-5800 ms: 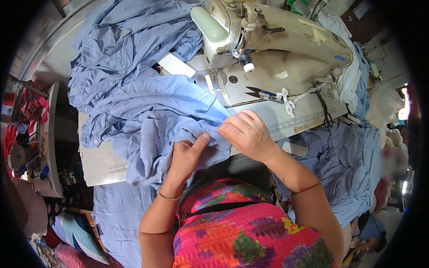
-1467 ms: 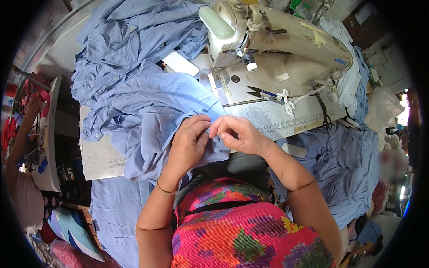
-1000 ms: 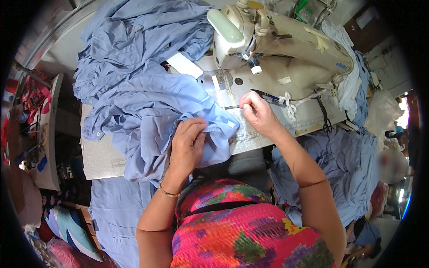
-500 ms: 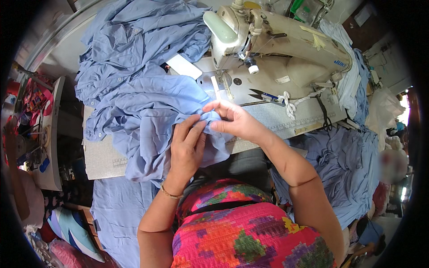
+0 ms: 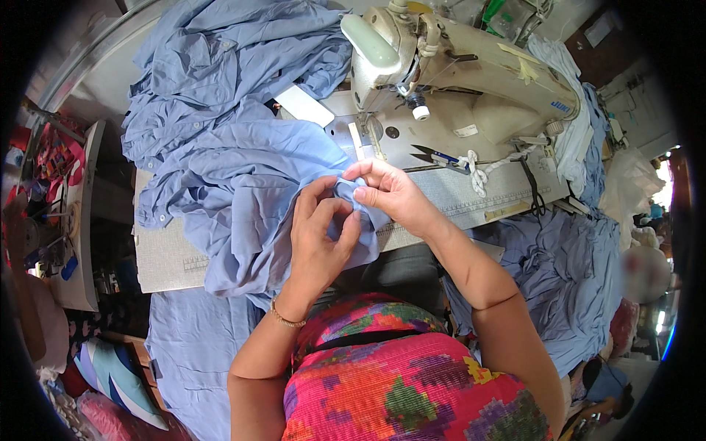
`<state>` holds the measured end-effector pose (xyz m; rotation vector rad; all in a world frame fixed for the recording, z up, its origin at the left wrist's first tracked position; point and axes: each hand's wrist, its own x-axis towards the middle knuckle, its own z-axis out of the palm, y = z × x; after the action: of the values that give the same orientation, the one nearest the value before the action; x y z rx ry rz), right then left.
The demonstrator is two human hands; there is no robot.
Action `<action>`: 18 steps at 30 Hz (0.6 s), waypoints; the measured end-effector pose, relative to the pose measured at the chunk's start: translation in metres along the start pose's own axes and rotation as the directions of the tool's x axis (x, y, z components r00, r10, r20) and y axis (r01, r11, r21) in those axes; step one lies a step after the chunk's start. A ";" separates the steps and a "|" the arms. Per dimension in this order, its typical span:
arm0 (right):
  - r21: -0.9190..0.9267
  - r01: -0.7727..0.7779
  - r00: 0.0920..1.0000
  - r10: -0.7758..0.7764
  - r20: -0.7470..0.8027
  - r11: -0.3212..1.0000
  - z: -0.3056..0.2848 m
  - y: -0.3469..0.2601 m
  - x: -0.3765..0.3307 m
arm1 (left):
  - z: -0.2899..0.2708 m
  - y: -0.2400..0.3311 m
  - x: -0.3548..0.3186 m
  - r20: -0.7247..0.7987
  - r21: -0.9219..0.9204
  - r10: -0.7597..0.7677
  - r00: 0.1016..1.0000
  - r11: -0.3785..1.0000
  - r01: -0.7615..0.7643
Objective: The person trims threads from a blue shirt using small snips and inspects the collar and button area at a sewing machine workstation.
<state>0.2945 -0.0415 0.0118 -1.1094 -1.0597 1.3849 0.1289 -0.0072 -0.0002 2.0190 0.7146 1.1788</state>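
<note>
A light blue shirt (image 5: 243, 191) lies bunched over the left part of the sewing table, its near edge hanging toward my lap. My left hand (image 5: 321, 224) pinches a folded edge of it between fingers and thumb. Close against it, my right hand (image 5: 386, 192) grips the same edge with thumb and forefinger. The fold between the fingertips is partly hidden. Just beyond my hands stands a sewing machine (image 5: 471, 66), its needle and presser foot above the metal plate. No cloth lies under the foot.
More blue shirts (image 5: 220, 51) are heaped at the back left. A white flat rectangular piece (image 5: 304, 106) rests beside the machine. Thread snips (image 5: 440, 157) and a knotted white cord (image 5: 474, 173) lie to the right. Further blue cloth (image 5: 551, 272) hangs below the table's right side.
My left hand has turned and spread its thumb from the fingers, while still holding the cloth edge. My right hand has shifted slightly, and the fold between them has opened a little.
</note>
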 end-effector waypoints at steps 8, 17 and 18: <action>0.033 0.014 0.997 -0.011 -0.080 0.999 0.005 0.003 -0.003 | 0.007 -0.002 0.001 -0.033 0.079 0.019 0.999 0.997 -0.017; 0.088 0.045 0.986 -0.030 -0.164 0.995 0.003 0.010 -0.004 | 0.003 -0.014 -0.002 -0.183 -0.248 -0.189 0.965 0.958 0.141; 0.093 0.049 0.986 -0.034 -0.161 0.994 0.003 0.011 -0.003 | 0.001 -0.014 -0.003 -0.143 -0.233 -0.164 0.976 0.964 0.128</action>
<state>0.2901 -0.0458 0.0021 -1.1013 -0.8867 1.2790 0.1264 -0.0010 -0.0131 1.6721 0.7606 1.2839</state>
